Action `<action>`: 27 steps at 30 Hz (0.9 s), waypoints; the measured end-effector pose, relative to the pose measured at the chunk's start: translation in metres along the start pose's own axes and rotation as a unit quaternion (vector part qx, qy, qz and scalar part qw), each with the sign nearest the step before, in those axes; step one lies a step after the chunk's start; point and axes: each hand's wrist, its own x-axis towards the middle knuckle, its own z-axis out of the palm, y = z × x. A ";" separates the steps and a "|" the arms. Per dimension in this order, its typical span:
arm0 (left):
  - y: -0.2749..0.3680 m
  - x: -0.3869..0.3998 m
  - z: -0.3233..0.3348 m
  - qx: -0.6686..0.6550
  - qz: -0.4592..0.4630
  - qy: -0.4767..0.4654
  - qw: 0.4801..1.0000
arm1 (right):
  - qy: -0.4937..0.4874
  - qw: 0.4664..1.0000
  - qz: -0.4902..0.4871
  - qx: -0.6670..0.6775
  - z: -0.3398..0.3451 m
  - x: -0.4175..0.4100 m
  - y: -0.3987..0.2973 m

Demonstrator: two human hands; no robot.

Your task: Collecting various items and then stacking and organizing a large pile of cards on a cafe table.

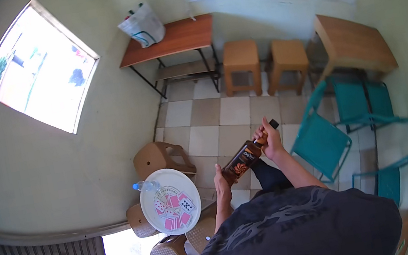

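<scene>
A dark brown syrup bottle (242, 161) with a black cap is held slantwise in front of my body, its cap end up and to the right. My left hand (221, 182) grips the bottle near its base. Around the neck, just below the cap, my right hand (269, 140) is closed, with its thumb pointing up. The bottle carries a printed label with an orange picture. To the left of the bottle stands a round white table (148, 215), with playing cards (174, 201) spread on it, pink backs and some faces showing, and a clear plastic bottle (151, 185) with a blue cap.
Brown plastic stools (158, 158) surround the round table. A reddish wooden table (188, 36) with a white bag (144, 25) stands by the far wall, beside two tan stools (239, 53). Teal chairs (319, 144) and a wooden table (356, 41) are at right. A doorway opens at lower left.
</scene>
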 end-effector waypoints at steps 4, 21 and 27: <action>0.032 0.034 0.009 -0.006 0.003 0.041 0.999 | -0.013 0.999 0.033 -0.019 0.025 0.060 0.003; 0.186 0.232 0.000 -0.046 -0.011 0.114 0.992 | -0.028 0.993 0.075 -0.084 0.179 0.286 0.045; 0.263 0.329 -0.040 -0.038 -0.014 0.054 0.998 | -0.035 0.996 0.051 -0.068 0.259 0.360 0.071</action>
